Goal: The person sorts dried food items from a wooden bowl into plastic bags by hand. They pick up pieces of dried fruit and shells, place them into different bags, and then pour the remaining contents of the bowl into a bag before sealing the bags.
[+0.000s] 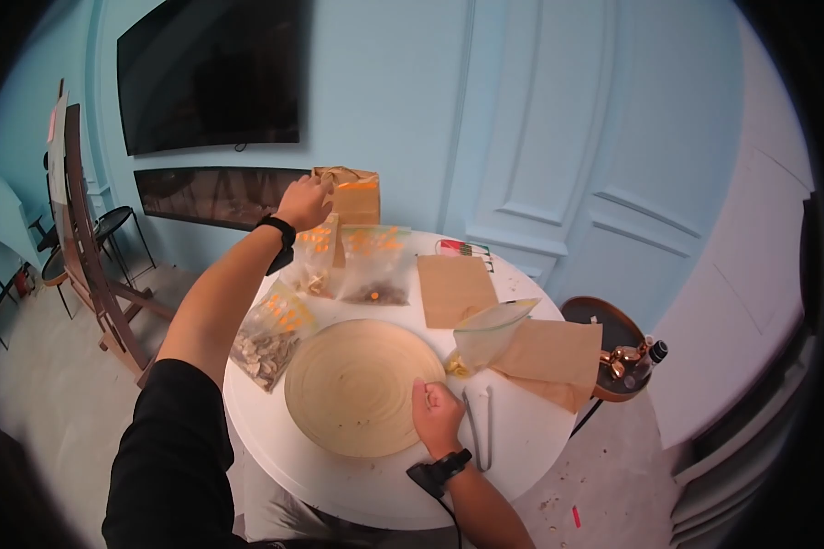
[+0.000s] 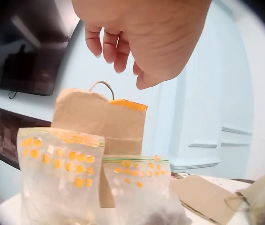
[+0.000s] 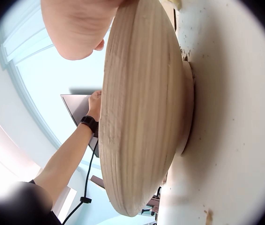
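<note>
A round wooden plate (image 1: 362, 389) rests on the white table; in the right wrist view the plate (image 3: 141, 112) shows its side and low foot. My right hand (image 1: 438, 418) grips its right rim; in the right wrist view the hand (image 3: 78, 28) is partly cut off. My left hand (image 1: 305, 203) is by the top of a brown paper bag (image 1: 357, 201). The left wrist view shows the hand (image 2: 146, 37) above the bag (image 2: 99, 117), fingers loosely bent, holding nothing. Two orange-dotted zip bags (image 2: 59, 173) (image 2: 137, 183) stand before it.
A third zip bag (image 1: 264, 352) of dried slices lies left of the plate. To the right are flat brown paper bags (image 1: 455, 291) (image 1: 554, 357), a clear pouch (image 1: 492, 334) and metal tongs (image 1: 485, 430). A side table (image 1: 604, 320) stands beyond the table's right edge.
</note>
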Tool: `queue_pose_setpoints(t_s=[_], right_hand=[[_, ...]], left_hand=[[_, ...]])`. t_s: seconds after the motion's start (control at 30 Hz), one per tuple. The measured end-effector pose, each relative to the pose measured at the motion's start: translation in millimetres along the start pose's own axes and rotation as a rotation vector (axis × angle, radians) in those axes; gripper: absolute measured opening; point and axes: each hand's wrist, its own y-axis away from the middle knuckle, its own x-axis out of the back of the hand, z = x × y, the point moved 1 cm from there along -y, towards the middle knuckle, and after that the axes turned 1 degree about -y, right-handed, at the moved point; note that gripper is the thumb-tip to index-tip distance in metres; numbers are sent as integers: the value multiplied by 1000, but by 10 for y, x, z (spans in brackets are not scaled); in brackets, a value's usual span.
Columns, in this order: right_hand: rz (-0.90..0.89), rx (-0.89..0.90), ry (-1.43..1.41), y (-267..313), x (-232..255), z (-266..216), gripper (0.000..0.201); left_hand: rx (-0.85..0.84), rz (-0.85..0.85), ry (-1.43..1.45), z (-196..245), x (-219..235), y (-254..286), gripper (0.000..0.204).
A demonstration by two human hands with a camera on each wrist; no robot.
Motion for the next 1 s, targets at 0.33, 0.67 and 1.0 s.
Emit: queue_pose_setpoints(t_s=[0.33,0.67,1.0], right_hand=[[106,-134,-102,-1,6,20,50],[201,-239,-296,27,49,29,44],[254,-285,-316,34,38,88,40]], left_hand=[[-241,289,-227,-425,485,824,10],[315,240,-381,-1007,460,2404,16],[1136,93,-433,-1246,720,4432,29]])
